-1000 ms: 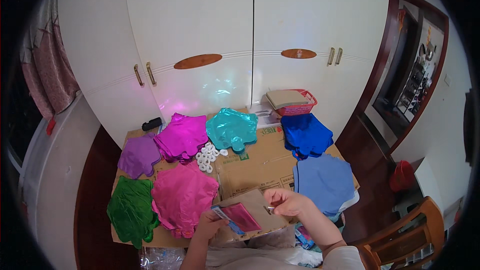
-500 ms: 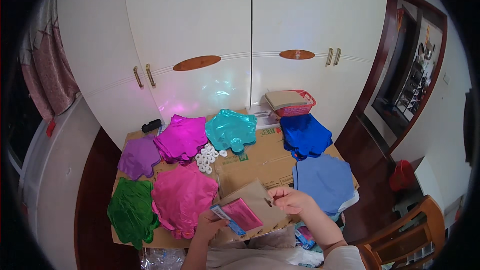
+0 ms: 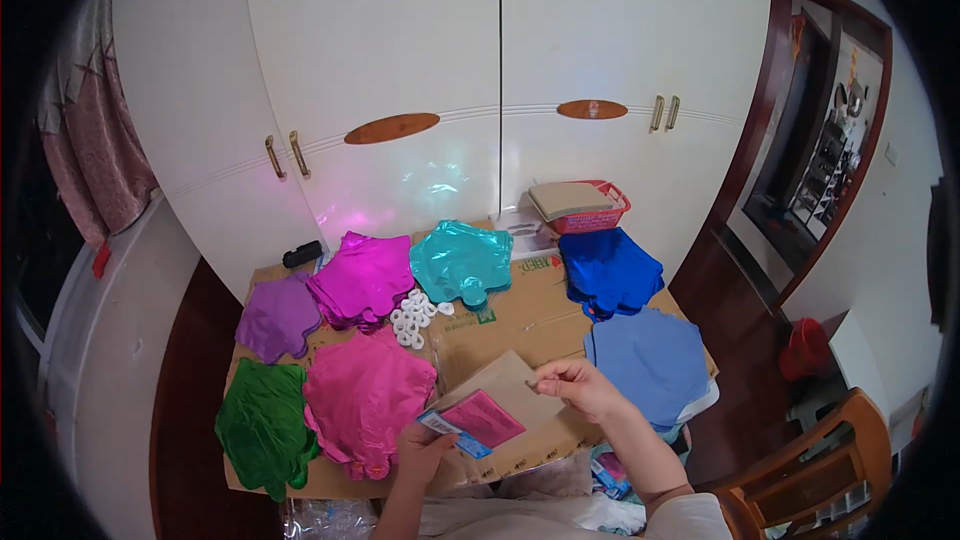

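Note:
Over the near edge of the cardboard, my left hand (image 3: 424, 450) grips a flat pink packet (image 3: 490, 418) by its blue-and-white end, which carries a barcode. Behind the packet lies a plain brown card (image 3: 506, 372), tilted toward the upper right. The thumb and fingers of my right hand (image 3: 578, 388) pinch this card at its right edge. Whether my left hand also holds the card cannot be told. Closest to my left hand is a pile of shiny pink foil balloons (image 3: 368, 395); light-blue flat pieces (image 3: 648, 362) lie beside my right forearm.
Green (image 3: 262, 420), purple (image 3: 278, 315), magenta (image 3: 362, 275), teal (image 3: 462, 262) and dark-blue (image 3: 612, 270) foil piles sit around the cardboard-covered table (image 3: 530, 315). White rings (image 3: 410, 320) cluster mid-table. A red basket (image 3: 600, 215) with brown cards stands behind. A wooden chair (image 3: 825, 465) is at right.
My right hand has shifted slightly to the left and up along the brown card's edge. The card and packet have tilted a little; the piles have stayed in place.

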A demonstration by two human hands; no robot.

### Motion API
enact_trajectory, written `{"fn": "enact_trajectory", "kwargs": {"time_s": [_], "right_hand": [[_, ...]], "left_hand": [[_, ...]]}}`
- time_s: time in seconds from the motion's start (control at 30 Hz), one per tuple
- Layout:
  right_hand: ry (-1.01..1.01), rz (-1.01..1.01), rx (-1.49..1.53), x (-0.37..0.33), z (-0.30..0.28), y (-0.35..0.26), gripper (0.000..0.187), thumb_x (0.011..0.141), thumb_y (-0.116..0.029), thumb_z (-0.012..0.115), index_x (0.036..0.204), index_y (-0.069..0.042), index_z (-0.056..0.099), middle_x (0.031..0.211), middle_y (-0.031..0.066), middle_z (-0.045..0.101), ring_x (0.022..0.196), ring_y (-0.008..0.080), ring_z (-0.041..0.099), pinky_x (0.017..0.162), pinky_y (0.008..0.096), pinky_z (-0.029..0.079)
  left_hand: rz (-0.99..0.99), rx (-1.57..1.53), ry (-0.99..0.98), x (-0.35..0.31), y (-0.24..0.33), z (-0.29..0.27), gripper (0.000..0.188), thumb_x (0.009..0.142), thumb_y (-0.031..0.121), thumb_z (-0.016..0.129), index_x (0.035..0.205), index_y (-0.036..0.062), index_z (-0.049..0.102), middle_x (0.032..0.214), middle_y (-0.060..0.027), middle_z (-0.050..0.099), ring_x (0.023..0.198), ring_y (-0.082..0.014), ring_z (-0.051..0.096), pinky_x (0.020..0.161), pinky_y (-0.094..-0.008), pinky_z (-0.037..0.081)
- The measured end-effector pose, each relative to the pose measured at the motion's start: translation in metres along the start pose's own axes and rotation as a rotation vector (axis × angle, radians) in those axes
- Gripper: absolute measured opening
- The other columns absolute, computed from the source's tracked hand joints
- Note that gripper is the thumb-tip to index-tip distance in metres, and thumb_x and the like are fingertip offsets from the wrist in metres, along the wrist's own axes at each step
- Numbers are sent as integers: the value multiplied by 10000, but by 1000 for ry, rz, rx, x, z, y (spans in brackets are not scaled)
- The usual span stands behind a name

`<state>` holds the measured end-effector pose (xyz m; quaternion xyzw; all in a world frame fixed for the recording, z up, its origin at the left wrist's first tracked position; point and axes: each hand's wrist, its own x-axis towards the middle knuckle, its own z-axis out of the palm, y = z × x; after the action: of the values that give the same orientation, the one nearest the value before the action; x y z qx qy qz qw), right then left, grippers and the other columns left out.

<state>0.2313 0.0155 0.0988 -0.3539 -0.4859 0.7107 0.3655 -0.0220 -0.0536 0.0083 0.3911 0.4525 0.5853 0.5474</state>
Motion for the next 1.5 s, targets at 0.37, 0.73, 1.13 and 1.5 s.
{"fn": "enact_trajectory", "kwargs": {"time_s": [0.37, 0.73, 1.13, 1.5], "right_hand": [[194, -11, -222, 44, -31, 41, 125, 817, -115, 633, 899, -28, 596, 752, -9, 584, 660, 45, 508, 590, 185, 401], [-78, 26, -374, 108, -51, 78, 127, 798, -74, 642, 898, 3, 623, 781, 26, 625, 701, 85, 569, 635, 218, 456], [64, -86, -476, 125, -69, 80, 136, 794, -65, 640, 907, 4, 609, 755, 24, 617, 689, 81, 569, 614, 214, 456], [197, -684, -1271, 104, -62, 81, 182, 745, -153, 634, 908, -73, 636, 969, 123, 589, 870, 286, 567, 761, 351, 462]], "left_hand": [[-90, 67, -66, -2, -34, 13, 225, 773, -33, 575, 997, -9, 579, 890, -54, 629, 779, -112, 596, 670, -240, 479], [247, 590, -147, 134, -35, 12, 346, 824, 197, 590, 1071, -43, 547, 926, -134, 622, 851, -211, 591, 713, -312, 459], [154, 477, -194, 158, -35, 33, 142, 792, 67, 604, 909, -14, 613, 874, -94, 640, 754, -156, 597, 670, -255, 469], [1011, 1305, -545, 36, -15, 44, 198, 678, 142, 590, 851, 45, 580, 895, -77, 581, 826, -227, 567, 705, -336, 476]]}}
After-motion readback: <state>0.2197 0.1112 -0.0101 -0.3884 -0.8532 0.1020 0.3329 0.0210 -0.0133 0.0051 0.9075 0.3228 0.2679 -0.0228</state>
